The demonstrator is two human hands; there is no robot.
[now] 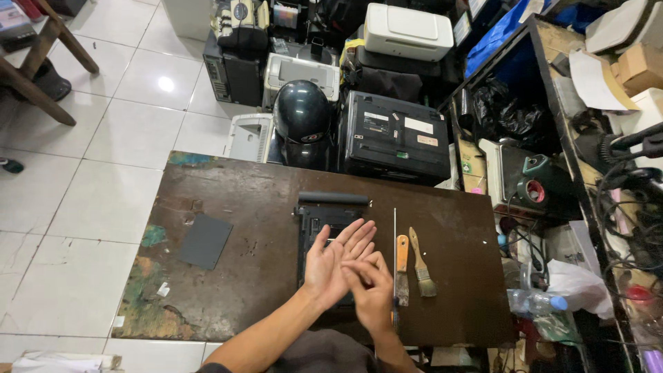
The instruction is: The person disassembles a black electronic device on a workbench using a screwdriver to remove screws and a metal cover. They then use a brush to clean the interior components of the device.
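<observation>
— Where's the black tray-like part from where you're watching?

— I see it lying flat on the worktop, mid-board, its long axis running away from me. A dark roller bar lies crosswise at its far end. Both hands hover right over its near half, so it sits directly beneath them and stretches on ahead.

— And the grip?

— Neither holds anything. My left hand is spread wide, palm turned up, fingers pointing away. My right hand is loosely curled, its fingertips touching the left palm.

— Which is nearer the part?

— The left lies more squarely over it; the right sits toward its right edge, closer to the thin metal rod, the orange-handled scraper and the paintbrush. A grey sheet lies well apart to the left.
</observation>
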